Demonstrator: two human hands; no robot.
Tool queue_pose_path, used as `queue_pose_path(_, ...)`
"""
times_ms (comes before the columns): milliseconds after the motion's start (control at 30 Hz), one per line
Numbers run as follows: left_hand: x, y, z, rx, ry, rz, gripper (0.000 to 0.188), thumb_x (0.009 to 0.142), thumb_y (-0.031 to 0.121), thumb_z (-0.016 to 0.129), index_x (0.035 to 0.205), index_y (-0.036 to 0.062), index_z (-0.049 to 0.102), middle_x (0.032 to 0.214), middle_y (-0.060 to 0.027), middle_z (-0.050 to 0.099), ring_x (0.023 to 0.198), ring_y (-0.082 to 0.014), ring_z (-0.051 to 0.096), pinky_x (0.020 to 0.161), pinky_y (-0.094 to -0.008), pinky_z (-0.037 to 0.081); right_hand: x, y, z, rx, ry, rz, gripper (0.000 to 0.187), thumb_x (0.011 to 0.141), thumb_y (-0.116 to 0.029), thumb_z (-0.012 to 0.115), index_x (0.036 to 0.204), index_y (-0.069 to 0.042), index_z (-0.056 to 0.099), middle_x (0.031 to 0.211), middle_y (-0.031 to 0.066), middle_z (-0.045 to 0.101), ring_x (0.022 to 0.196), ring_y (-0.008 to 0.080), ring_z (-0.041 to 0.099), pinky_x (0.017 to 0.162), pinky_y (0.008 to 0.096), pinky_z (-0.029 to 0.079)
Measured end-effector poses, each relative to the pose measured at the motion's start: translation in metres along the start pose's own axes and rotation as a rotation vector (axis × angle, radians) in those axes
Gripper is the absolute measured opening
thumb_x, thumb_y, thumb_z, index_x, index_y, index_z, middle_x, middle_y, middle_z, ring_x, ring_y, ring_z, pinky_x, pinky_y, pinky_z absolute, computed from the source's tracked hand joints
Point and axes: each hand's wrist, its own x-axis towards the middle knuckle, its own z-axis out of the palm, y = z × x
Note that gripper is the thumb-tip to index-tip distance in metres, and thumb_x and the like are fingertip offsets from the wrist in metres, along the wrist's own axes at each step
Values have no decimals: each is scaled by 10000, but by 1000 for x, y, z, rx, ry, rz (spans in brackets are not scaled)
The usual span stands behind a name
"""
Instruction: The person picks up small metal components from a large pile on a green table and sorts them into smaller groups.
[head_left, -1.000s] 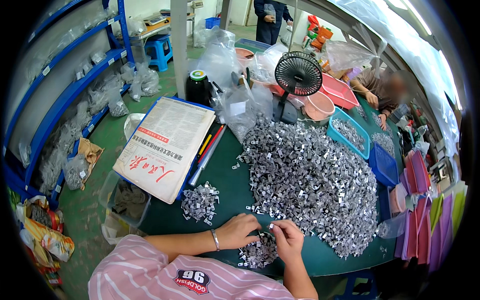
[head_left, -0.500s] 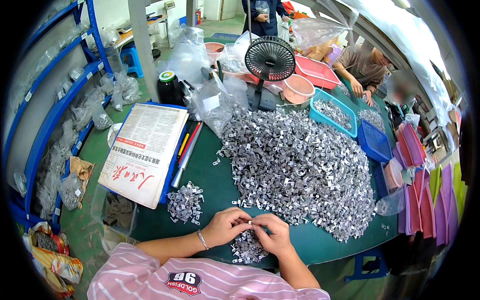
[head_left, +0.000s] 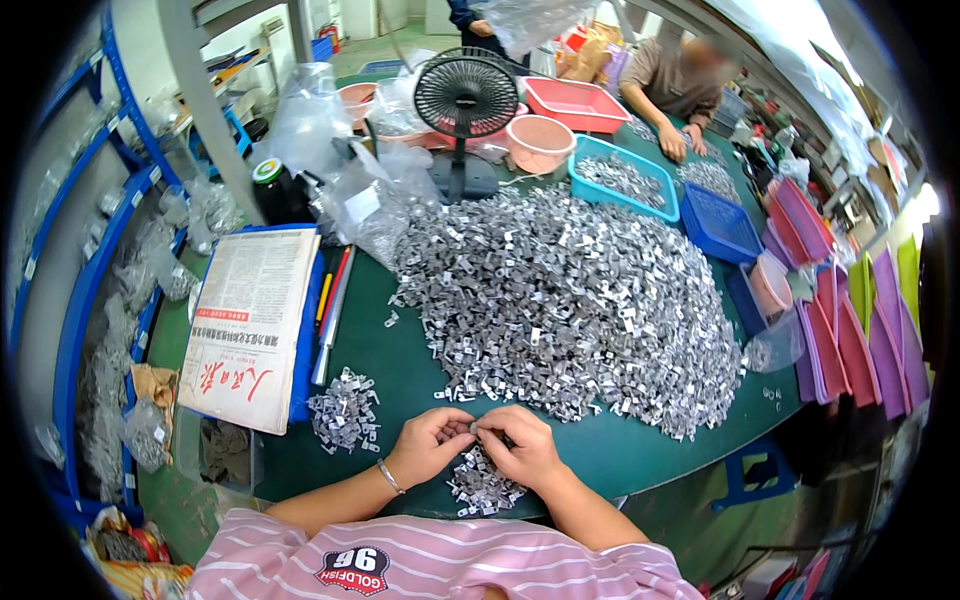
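Observation:
My left hand (head_left: 432,445), with a bangle at its wrist, and my right hand (head_left: 520,447) meet at the near edge of the green table. Fingertips of both pinch a small stamped metal piece (head_left: 474,428), mostly covered by the fingers. Under and between my hands lies a small pile of metal pieces (head_left: 484,484). Another small pile (head_left: 345,410) is left of my left hand. A large heap of the same grey pieces (head_left: 570,310), some showing a hole, spreads just beyond my hands.
A newspaper (head_left: 250,320) lies on a blue board at left, beside pens (head_left: 335,300). Behind the heap stand a black fan (head_left: 466,100), a pink bowl (head_left: 540,145), a turquoise basket (head_left: 625,190) and a blue basket (head_left: 720,222). A co-worker (head_left: 670,90) handles pieces at far right.
The view has shifted, so the table's things sit further left and somewhat higher. My hands stay together, fingertips still pinched on a small piece above the near pile.

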Motion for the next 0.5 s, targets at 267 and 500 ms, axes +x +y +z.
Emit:
queue_pose_path(267,-1,-5,1,-25,2,-8,188,881,44,694,1054,-16,650,924,-54,686,807,-88,659,708,-224,543,-6,7,0,1,38,50,104,770,6,705,864,-21,668,847,120,668,779,271,656,696,348,536)
queue_pose_path(500,-1,-6,2,-34,30,13,138,885,84,695,993,-2,684,866,-58,663,746,-102,656,655,-228,531,-7,12,-1,1,48,-23,113,758,11,696,860,-26,668,859,112,666,805,280,654,710,358,538)
